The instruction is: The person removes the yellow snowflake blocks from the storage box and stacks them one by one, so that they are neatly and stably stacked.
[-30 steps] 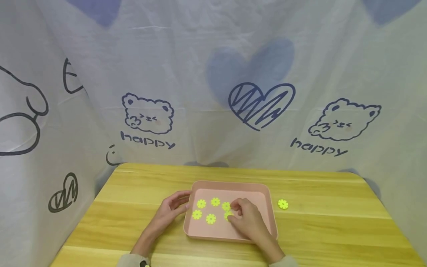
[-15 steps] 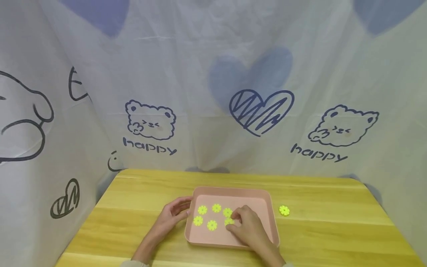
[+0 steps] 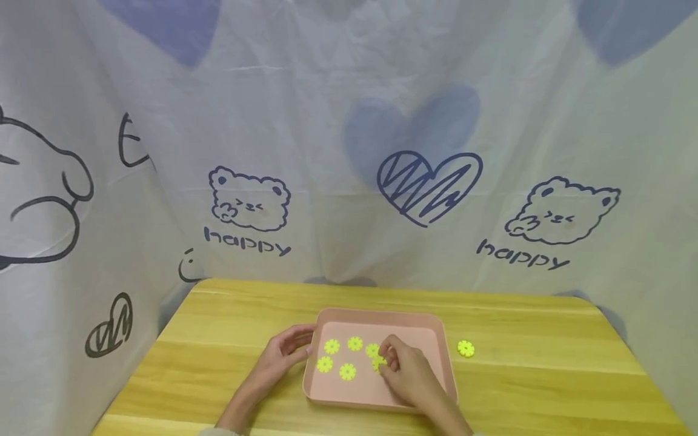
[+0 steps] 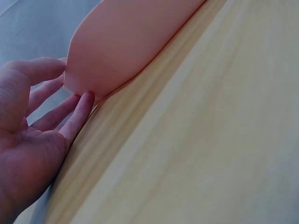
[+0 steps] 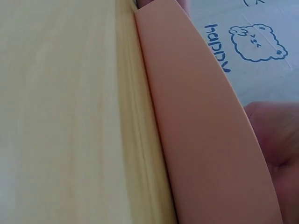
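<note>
Several yellow-green notched plastic discs (image 3: pixel 347 372), like snowflake building discs, lie in a pink tray (image 3: pixel 376 402). My left hand (image 3: pixel 282 353) is at the tray's left side; in the left wrist view, its fairly straight fingers (image 4: pixel 80 109) touch the outer wall. Over the tray's middle, my right hand (image 3: pixel 410 369) has its thumb and forefinger together at one partly hidden notched disc (image 3: pixel 378 364) and pinches it. In the right wrist view, the tray wall (image 5: pixel 201 116) hides most of that hand (image 5: pixel 275 149).
One more yellow-green disc (image 3: pixel 466 349) lies on the wooden table (image 3: pixel 545 375), right of the tray. A printed cloth (image 3: pixel 327 254) hangs behind the table and along its sides.
My right hand's thumb and forefinger have drawn together, and the disc at them has shifted slightly right. The left hand stays by the tray. The head view has tilted up a little.
</note>
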Tool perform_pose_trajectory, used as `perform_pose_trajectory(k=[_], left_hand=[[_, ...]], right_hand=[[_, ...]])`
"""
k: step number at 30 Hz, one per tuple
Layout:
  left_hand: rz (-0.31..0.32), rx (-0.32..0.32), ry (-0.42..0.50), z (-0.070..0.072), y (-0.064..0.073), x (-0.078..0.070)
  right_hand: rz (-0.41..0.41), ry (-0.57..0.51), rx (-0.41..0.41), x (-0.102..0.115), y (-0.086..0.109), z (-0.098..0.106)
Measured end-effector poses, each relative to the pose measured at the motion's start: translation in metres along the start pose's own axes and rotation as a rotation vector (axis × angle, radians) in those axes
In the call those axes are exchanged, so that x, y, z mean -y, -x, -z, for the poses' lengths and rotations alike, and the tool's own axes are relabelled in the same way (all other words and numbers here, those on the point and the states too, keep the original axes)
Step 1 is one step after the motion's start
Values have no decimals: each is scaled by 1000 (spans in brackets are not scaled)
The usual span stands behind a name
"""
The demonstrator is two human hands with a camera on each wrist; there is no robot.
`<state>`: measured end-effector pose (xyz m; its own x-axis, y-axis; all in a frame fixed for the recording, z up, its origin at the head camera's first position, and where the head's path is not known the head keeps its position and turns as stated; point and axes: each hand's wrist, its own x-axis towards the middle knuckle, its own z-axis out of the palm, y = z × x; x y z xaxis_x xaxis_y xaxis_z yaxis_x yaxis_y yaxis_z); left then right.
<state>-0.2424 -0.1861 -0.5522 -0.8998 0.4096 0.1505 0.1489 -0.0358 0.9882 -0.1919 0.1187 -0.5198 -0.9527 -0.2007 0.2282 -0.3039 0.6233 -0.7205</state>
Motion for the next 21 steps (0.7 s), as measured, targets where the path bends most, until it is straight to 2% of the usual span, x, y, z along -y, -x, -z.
perform_pose_trajectory(k=[4, 10, 16, 21], left_hand=[[-5, 2, 4, -1, 0, 0], [0, 5, 5, -1, 0, -4], [5, 3, 13, -1, 1, -4], [18, -11, 1, -1, 0, -4]], right_hand=[[16, -75, 3, -3, -2, 4], [-50, -201, 14, -2, -1, 11], [-115, -262, -3, 2, 2, 23], [-95, -340, -8, 2, 4, 34]])
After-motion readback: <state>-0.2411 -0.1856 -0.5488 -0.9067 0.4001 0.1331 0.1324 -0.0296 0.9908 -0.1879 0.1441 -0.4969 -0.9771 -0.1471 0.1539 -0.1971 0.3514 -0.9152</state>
